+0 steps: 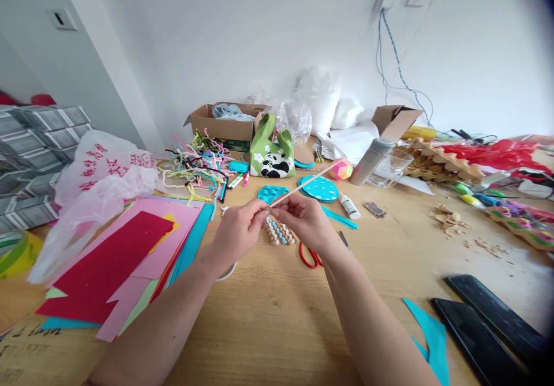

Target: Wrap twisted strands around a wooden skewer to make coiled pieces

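My left hand (240, 227) and my right hand (308, 218) come together over the middle of the table, fingers pinched. Between them is a thin, pale wooden stick (303, 185), slanting up to the right past my right hand. Its lower end is partly hidden by my fingertips. Just below the hands lie short rows of white, blue and brown beads (281, 233). Red-handled scissors (310, 256) rest under my right wrist, partly covered. Beyond my fingers are a blue scalloped piece (272, 194) and a blue disc with white marks (319, 188).
Coloured paper sheets (108, 259) and a plastic bag (101, 172) lie at left. Behind stand a green panda bag (272, 158), a cardboard box (225, 123) and a grey flask (371, 161). A small white bottle (348, 206) is right of my hands; phones (476, 340) lie front right.
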Demonstrator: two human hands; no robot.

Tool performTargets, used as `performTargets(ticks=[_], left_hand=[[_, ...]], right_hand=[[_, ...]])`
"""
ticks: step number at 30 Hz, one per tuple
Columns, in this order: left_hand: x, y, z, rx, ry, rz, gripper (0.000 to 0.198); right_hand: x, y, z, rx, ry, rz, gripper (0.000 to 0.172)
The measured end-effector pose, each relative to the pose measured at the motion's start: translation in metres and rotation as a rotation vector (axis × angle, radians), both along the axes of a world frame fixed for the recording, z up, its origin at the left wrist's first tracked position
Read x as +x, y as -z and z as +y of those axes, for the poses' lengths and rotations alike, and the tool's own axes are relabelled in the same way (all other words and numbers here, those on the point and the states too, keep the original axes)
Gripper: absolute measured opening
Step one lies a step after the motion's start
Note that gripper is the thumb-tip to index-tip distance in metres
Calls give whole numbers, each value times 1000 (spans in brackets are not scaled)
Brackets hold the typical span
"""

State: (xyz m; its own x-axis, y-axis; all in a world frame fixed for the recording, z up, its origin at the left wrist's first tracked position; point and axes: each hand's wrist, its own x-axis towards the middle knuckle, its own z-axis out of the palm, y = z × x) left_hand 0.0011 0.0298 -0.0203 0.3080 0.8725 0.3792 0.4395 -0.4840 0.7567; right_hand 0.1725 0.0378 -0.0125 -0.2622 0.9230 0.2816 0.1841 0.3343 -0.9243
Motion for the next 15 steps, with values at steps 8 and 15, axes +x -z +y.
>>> performTargets(ticks=[8, 15], left_hand=[[-7, -8, 4, -591, 315, -415, 21], [-18, -6, 12, -969, 529, -583, 19]], right_hand=[[6, -5, -4, 15, -96, 14, 24], [8, -11, -10, 76, -144, -59, 24]])
